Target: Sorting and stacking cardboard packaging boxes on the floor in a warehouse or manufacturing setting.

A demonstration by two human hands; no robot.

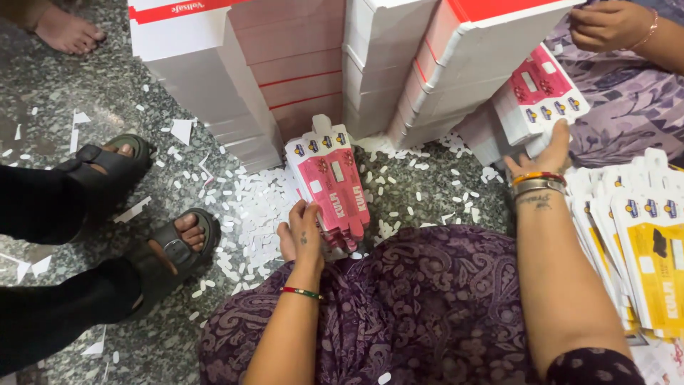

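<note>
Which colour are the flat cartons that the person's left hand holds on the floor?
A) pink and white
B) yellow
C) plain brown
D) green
A: the left hand grips a stack of pink and white flat cartons standing on the floor; the yellow cartons lie apart, at the right.

Two stacks of flat pink cartons [329, 187] [543, 100] on floor.

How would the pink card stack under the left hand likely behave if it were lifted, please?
The pink card stack is many thin loose sheets, so it would probably fan or slide apart. Held only at its near end by the left hand, the far end may sag. Probably light.
</note>
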